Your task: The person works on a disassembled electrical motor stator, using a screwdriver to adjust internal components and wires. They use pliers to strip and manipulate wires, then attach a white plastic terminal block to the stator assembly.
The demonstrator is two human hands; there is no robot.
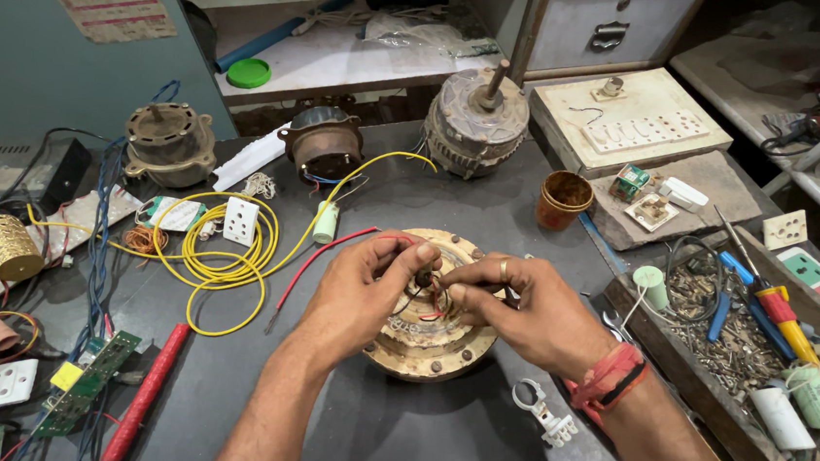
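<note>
Both hands meet over the round fan motor [426, 334] lying flat at the middle of the dark workbench [395, 424]: the left hand [357, 290] and right hand [530, 313] each pinch its thin wires [431, 305] between curled fingertips. To the right, a wooden tray [682, 364] holds loose screws, screwdrivers and pliers. A small brown cup [564, 200] stands behind; what is inside it cannot be made out.

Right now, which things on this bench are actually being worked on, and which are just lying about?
In hand:
round motor body
its thin wires, pinched by left hand and right hand
red wire

Lying about:
three other motors, e.g.
yellow cable coil
brown cup
parts tray
circuit board
</note>
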